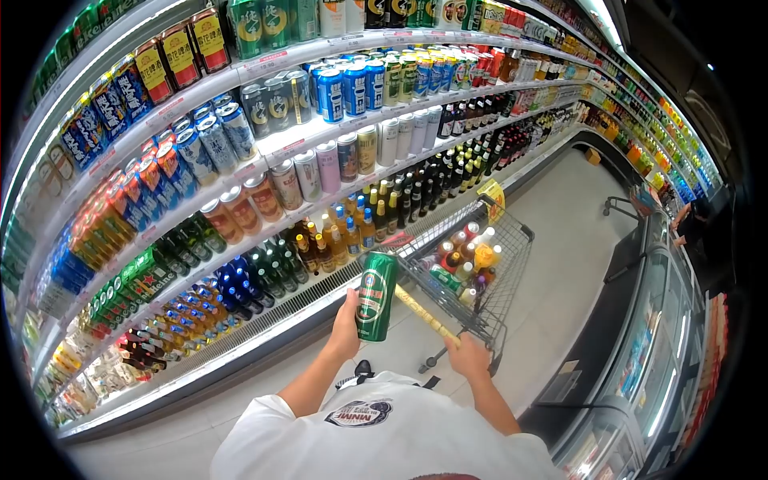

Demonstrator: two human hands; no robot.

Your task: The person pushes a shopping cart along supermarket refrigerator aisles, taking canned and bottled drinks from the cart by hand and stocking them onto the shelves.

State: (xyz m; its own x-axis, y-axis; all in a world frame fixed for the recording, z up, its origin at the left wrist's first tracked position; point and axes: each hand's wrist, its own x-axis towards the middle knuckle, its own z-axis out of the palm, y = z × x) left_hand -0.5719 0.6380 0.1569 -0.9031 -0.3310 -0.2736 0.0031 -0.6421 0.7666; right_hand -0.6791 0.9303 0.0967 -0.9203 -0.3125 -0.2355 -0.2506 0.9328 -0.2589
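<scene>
A tall green beer can (pixel 376 298) stands nearly upright in my left hand (pixel 346 326), whose fingers wrap round its side in front of my chest. My right hand (pixel 470 355) grips the yellow handle (pixel 428 314) of a wire shopping cart (pixel 512 276) at its right end. Several bottles (pixel 468 252) with white, orange and dark caps lie in the cart's basket, along with a green pack (pixel 445 278). The can is beside the left end of the cart handle; the frame does not show whether they touch.
Refrigerated shelves (pixel 264 144) with rows of cans and bottles curve along the left and far side. Chest freezers (pixel 640 360) line the right. Another cart (pixel 624 206) and a person in dark clothes (pixel 696 232) are farther off. Pale tiled floor (pixel 560 216) runs between.
</scene>
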